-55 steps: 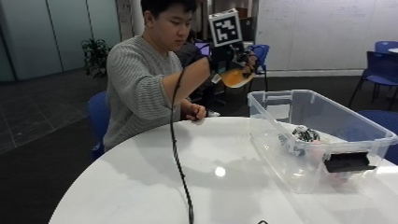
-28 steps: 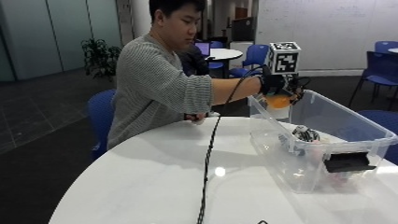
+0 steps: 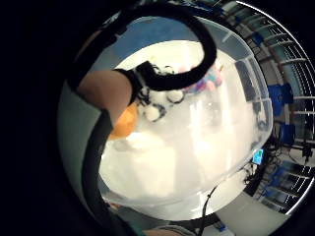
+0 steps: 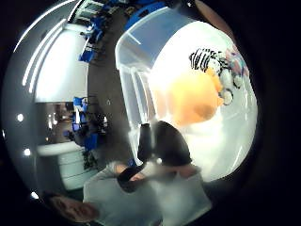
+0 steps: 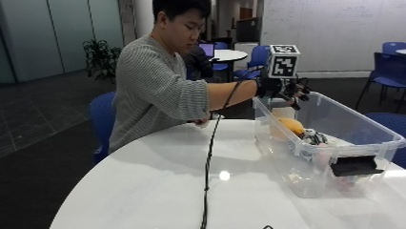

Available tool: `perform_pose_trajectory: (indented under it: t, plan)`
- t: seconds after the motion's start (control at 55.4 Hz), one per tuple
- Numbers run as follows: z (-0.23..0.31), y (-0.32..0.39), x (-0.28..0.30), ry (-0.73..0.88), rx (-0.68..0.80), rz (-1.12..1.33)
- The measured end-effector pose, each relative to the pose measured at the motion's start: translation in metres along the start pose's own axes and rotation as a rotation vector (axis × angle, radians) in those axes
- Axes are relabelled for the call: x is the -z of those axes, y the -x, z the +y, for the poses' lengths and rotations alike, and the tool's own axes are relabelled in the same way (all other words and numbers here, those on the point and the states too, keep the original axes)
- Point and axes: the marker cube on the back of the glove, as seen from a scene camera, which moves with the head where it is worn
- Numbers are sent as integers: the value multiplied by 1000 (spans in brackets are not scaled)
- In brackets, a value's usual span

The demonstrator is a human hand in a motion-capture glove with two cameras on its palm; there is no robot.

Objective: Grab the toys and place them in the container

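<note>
Orange toy (image 5: 290, 126): right of frame, lying in container (image 5: 374, 131). My grip (image 5: 283, 90) above: fingers spread, empty. I'd withdraw straight upward.

The outside camera faced the person across the bench (image 5: 190, 191), container (image 5: 355, 138) at frame right. Both palm cameras looked closely down into that container (image 3: 236, 162), sharing its orange toy (image 4: 193, 99).

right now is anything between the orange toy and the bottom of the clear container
Nothing visible blocks it. The orange toy already lies inside the clear container, beside a striped toy. The gloved right hand is above the container's rim, fingers spread, holding nothing.
</note>
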Motion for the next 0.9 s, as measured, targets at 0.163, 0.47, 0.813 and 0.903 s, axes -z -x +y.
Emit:
perform_pose_trajectory:
  t: [0.163, 0.47, 0.813, 0.903]
  plan:
    - [67, -22, 34, -142, 6, 20]
    - [325, -70, -15, -304, 101, 168]
    - [459, -79, -65, -334, -235, 178]
    - [488, -48, -89, -333, -185, 151]
